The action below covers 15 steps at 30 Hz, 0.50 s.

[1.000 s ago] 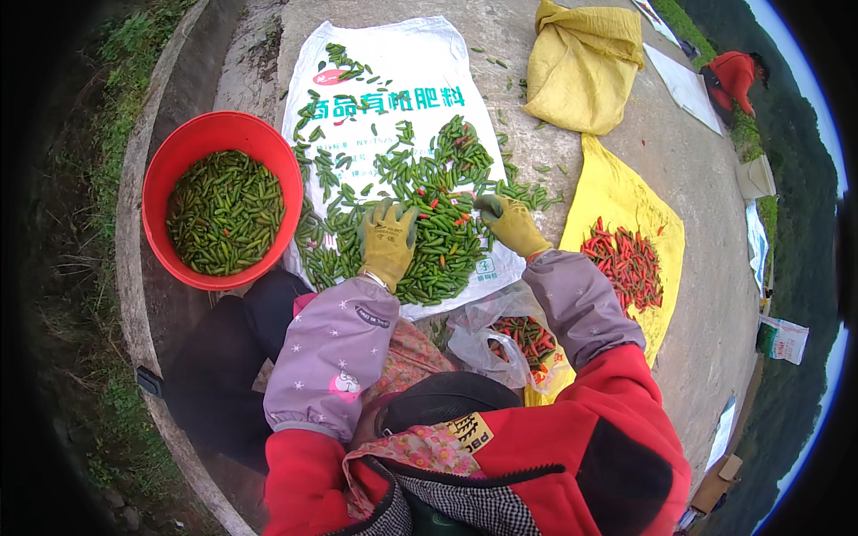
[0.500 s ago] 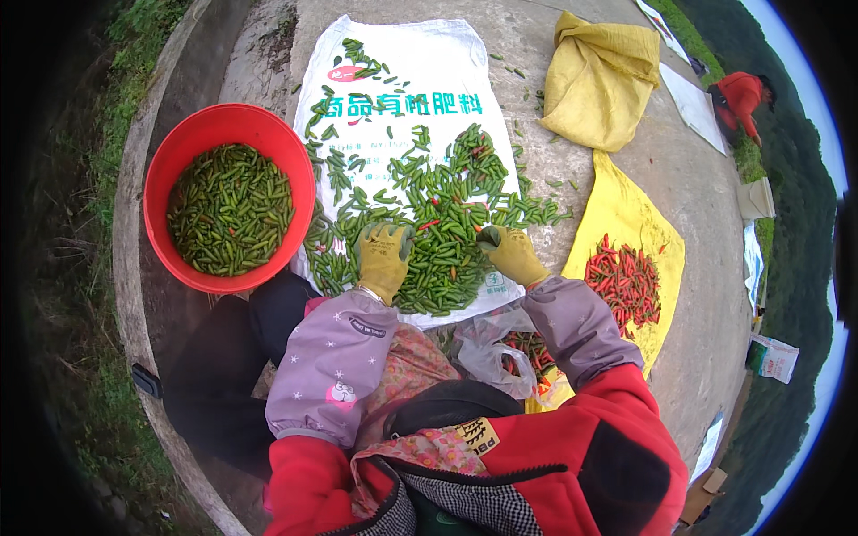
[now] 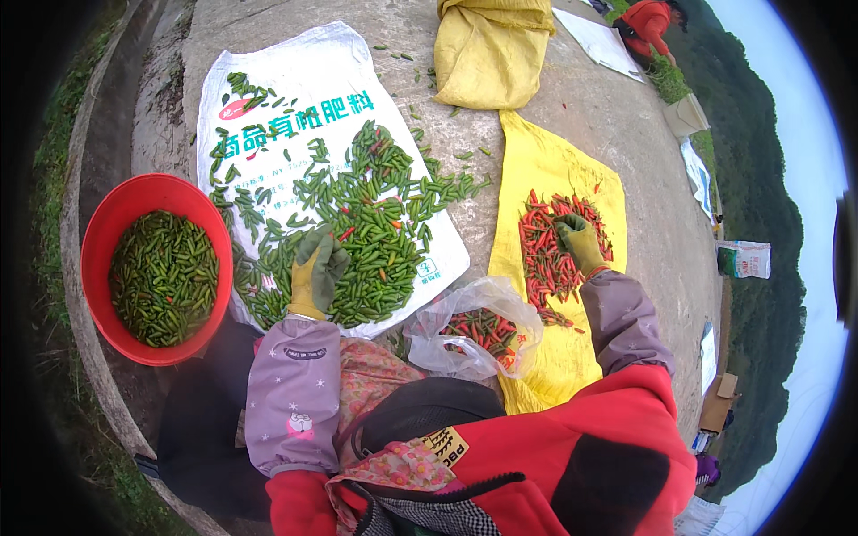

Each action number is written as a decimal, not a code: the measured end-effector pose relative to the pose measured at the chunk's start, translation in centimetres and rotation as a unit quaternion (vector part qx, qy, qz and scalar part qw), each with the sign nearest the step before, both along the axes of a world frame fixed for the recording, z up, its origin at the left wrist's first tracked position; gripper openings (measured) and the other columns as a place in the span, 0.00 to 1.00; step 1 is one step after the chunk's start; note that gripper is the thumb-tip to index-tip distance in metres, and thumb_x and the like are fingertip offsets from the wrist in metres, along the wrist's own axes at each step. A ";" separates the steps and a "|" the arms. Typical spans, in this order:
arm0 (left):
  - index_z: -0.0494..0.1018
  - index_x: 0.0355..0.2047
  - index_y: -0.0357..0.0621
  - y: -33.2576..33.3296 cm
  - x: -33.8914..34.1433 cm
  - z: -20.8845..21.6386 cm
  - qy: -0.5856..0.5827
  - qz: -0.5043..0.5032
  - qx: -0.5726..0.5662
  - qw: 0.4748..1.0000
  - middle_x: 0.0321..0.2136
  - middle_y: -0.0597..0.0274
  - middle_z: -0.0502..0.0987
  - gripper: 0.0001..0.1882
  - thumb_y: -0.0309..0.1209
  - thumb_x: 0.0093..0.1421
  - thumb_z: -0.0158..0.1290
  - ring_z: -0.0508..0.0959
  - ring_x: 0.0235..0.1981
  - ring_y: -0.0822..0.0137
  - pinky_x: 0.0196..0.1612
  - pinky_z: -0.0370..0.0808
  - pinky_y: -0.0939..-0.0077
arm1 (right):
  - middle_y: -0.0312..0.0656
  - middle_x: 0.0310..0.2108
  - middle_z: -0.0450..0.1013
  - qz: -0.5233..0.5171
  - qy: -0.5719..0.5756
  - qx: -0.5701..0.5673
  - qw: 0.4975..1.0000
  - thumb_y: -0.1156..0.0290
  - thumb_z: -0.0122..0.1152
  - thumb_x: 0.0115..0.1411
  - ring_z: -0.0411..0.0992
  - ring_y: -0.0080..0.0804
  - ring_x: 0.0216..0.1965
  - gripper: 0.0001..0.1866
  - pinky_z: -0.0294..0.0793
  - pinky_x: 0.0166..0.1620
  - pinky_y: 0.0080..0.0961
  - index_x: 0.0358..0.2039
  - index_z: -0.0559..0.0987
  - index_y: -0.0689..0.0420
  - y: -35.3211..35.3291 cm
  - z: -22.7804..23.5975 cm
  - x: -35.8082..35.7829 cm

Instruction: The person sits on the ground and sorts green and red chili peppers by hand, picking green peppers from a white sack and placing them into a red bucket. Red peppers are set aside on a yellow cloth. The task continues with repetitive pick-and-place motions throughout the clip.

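Observation:
My left hand (image 3: pixel 318 271), in a yellow glove with a green palm, is closed loosely with curled fingers over the left part of a heap of green chilies (image 3: pixel 380 268). Anything inside it is hidden. The heap lies on a white printed sack (image 3: pixel 438 246), with a few red chilies among the green. Over to the right, my gloved right hand (image 3: pixel 579 241) is at a pile of red chilies (image 3: pixel 547 259) on a flat yellow sack (image 3: pixel 514 179). Its fingers are bent together, and I cannot make out what they hold.
A red bucket (image 3: pixel 223 259) of green chilies stands at the left. Near my lap, a clear plastic bag (image 3: pixel 429 335) contains red chilies. A folded yellow sack (image 3: pixel 487 62) lies beyond. Far right, another person (image 3: pixel 645 31) bends near a white bucket (image 3: pixel 685 116).
My right hand has moved right, from the green chilies to the red pile. My left hand has turned, showing its green palm side. The view has swung to the right.

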<state>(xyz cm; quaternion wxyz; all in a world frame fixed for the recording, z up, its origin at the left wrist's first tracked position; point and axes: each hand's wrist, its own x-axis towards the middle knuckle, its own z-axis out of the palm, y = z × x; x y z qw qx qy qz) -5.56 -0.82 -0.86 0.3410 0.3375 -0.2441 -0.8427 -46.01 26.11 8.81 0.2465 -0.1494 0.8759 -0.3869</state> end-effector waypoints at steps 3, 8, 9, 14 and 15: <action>0.72 0.47 0.46 -0.4 -0.5 0.0 -0.069 -0.022 -0.006 0.997 0.30 0.68 0.76 0.12 0.30 0.63 0.53 0.76 0.27 0.74 0.36 0.78 0.75 | 0.37 0.28 0.77 0.000 0.031 0.094 0.995 0.68 0.59 0.58 0.74 0.25 0.26 0.13 0.74 0.31 0.25 0.42 0.79 0.58 2.6 0.3 -3.8; 0.68 0.50 0.45 -0.7 -0.9 0.6 -0.078 -0.039 0.009 0.996 0.31 0.64 0.74 0.15 0.31 0.63 0.51 0.77 0.31 0.69 0.40 0.79 0.69 | 0.44 0.32 0.77 0.069 0.099 0.134 0.984 0.71 0.52 0.56 0.76 0.32 0.30 0.21 0.77 0.34 0.30 0.51 0.76 0.54 -6.5 1.7 -9.2; 0.67 0.51 0.45 -0.7 -0.8 0.6 -0.069 -0.040 0.007 0.997 0.31 0.63 0.74 0.17 0.31 0.63 0.51 0.77 0.31 0.68 0.40 0.79 0.68 | 0.39 0.29 0.74 0.087 0.004 0.018 0.996 0.75 0.48 0.58 0.73 0.25 0.23 0.22 0.76 0.27 0.25 0.54 0.73 0.54 -10.2 2.3 -9.8; 0.70 0.48 0.43 -1.5 -1.3 -0.5 -0.111 -0.034 0.006 0.993 0.24 0.67 0.74 0.14 0.26 0.61 0.54 0.75 0.22 0.71 0.23 0.75 0.79 | 0.42 0.32 0.75 0.004 -0.005 -0.082 0.997 0.72 0.49 0.60 0.74 0.32 0.24 0.21 0.78 0.27 0.31 0.55 0.70 0.55 -25.8 7.1 -11.1; 0.73 0.45 0.44 -1.7 -1.7 -0.9 -0.180 -0.053 -0.019 0.982 0.24 0.64 0.76 0.14 0.29 0.58 0.57 0.77 0.26 0.69 0.27 0.75 0.75 | 0.42 0.32 0.75 -0.005 0.003 -0.094 0.996 0.71 0.50 0.62 0.75 0.33 0.25 0.20 0.78 0.28 0.32 0.55 0.69 0.54 -27.8 7.9 -11.1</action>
